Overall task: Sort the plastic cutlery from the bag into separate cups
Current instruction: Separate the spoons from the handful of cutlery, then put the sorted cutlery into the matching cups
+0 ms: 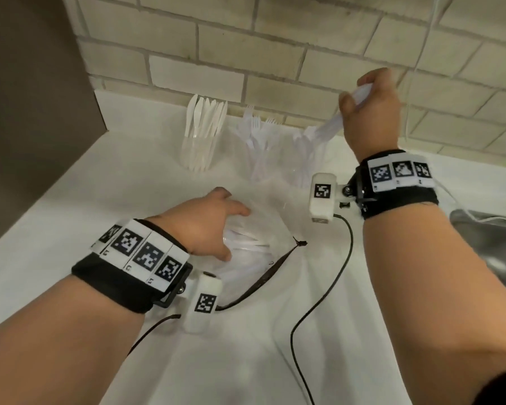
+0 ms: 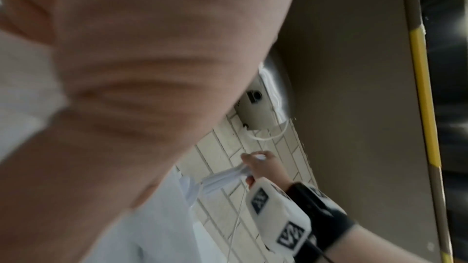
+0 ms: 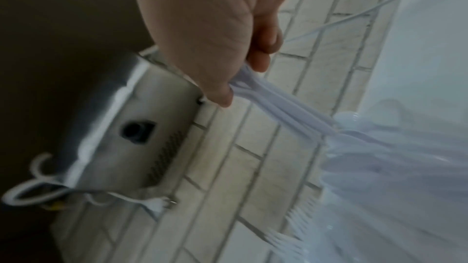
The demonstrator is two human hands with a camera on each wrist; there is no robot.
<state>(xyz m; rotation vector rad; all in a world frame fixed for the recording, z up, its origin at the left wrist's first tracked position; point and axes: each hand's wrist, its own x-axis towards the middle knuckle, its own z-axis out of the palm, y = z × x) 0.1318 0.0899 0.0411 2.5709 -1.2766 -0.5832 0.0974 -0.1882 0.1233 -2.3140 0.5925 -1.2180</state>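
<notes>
Three clear cups stand by the brick wall: knives (image 1: 200,147) on the left, forks (image 1: 260,150) in the middle, spoons (image 1: 306,159) on the right. My right hand (image 1: 358,97) is raised over the right cup and grips a bundle of white spoons (image 3: 278,107) by the handles. Their lower ends reach into that cup and blur there. My left hand (image 1: 231,229) lies spread on the clear bag (image 1: 275,229), fingers fairly straight. Some white cutlery (image 1: 246,244) remains inside. The left wrist view is mostly filled by a blurred palm (image 2: 126,67).
The bag's black zipper edge (image 1: 270,273) lies toward me. Black cables (image 1: 333,287) trail over the white counter (image 1: 70,229). A steel sink (image 1: 491,244) is at the right. A metal box (image 3: 131,133) with white cables hangs on the brick wall.
</notes>
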